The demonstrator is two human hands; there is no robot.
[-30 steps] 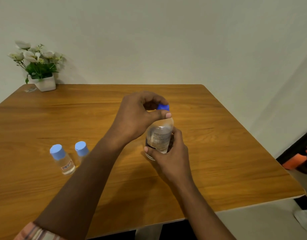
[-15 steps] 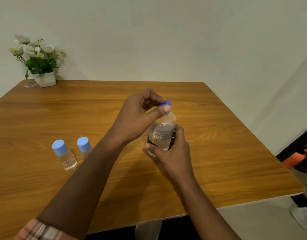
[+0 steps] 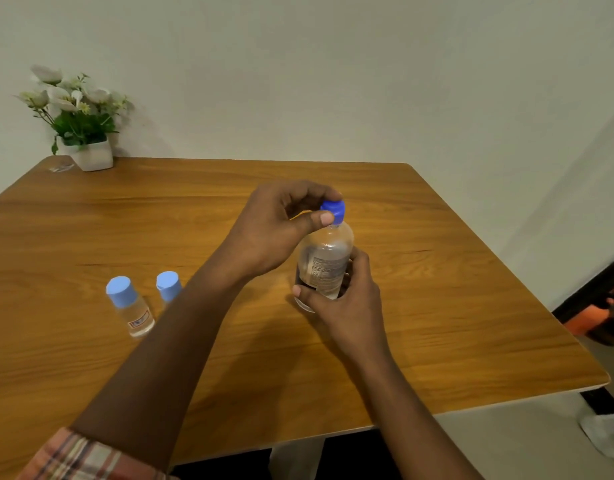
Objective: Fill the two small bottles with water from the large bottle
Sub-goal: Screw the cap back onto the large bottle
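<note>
The large clear bottle (image 3: 324, 261) stands upright near the middle of the wooden table (image 3: 454, 306), with a dark blue cap (image 3: 334, 209) on its neck. My right hand (image 3: 347, 306) wraps the lower body of the bottle from the near side. My left hand (image 3: 274, 230) comes in from the left and pinches the blue cap between thumb and fingers. Two small clear bottles stand to the left, both with light blue caps: one small bottle (image 3: 128, 306) fully in view, the other small bottle (image 3: 168, 285) partly hidden behind my left forearm.
A white pot of white flowers (image 3: 80, 126) stands at the table's far left corner against the wall. The table's right and near edges drop to the floor, where an orange and black object (image 3: 603, 313) lies at the right.
My left thumb and fingers have shifted around the blue cap while my right hand kept its hold on the bottle. The view has drifted slightly; the small bottles have not moved.
</note>
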